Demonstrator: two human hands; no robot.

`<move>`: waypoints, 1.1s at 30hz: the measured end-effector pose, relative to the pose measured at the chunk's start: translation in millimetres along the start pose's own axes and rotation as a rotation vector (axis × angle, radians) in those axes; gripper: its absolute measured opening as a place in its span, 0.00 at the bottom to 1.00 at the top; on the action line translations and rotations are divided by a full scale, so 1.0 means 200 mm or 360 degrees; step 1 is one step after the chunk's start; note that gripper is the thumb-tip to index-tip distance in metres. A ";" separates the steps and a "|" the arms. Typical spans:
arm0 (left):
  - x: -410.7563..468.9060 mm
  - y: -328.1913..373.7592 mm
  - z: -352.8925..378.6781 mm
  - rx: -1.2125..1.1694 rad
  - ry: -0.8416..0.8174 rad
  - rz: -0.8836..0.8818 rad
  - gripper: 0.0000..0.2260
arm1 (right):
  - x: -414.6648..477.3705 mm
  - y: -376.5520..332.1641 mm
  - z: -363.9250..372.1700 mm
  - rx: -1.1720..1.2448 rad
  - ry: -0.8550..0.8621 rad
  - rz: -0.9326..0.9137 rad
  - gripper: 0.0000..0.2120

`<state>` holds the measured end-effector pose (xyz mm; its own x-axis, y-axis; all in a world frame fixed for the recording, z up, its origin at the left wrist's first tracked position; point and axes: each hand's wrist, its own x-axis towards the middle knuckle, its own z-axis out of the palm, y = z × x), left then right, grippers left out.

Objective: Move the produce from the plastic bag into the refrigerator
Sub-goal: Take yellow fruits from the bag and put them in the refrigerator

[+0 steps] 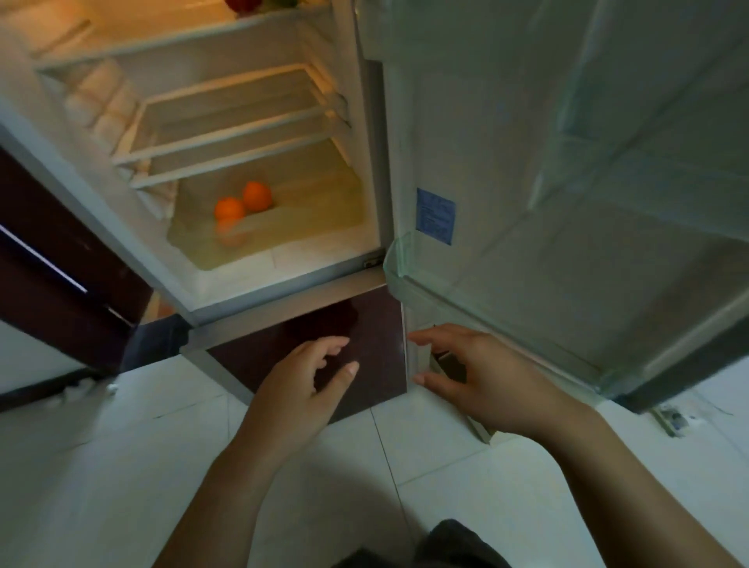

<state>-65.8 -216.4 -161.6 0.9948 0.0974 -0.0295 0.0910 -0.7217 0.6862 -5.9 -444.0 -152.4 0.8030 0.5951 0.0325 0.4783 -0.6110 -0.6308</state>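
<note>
The refrigerator (283,279) stands open in front of me, lit inside. Two oranges (243,202) lie side by side on its bottom floor, with a faint reflection below them. Red and green produce (259,4) shows at the top edge on an upper shelf. My left hand (304,381) hovers empty, fingers apart, before the dark lower door. My right hand (474,373) is also empty and spread, near the bottom of the open door. No plastic bag is in view.
The open fridge door (567,202) swings out to the right, with clear door bins (405,259) and a blue label (435,215). Glass shelves (235,121) sit above the oranges. A dark cabinet (48,259) stands at left. Pale floor tiles (121,466) lie below.
</note>
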 end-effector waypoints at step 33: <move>-0.47 1.38 1.58 0.0108 -0.0820 0.0638 0.19 | -2.02 0.83 -0.66 -0.0093 0.0294 0.0976 0.21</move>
<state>-120.4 -641.2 -199.6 0.8453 -0.5164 -0.1370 -0.3053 -0.6773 0.6694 -203.7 -853.6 -167.5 0.9824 0.0323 -0.1842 -0.0725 -0.8422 -0.5342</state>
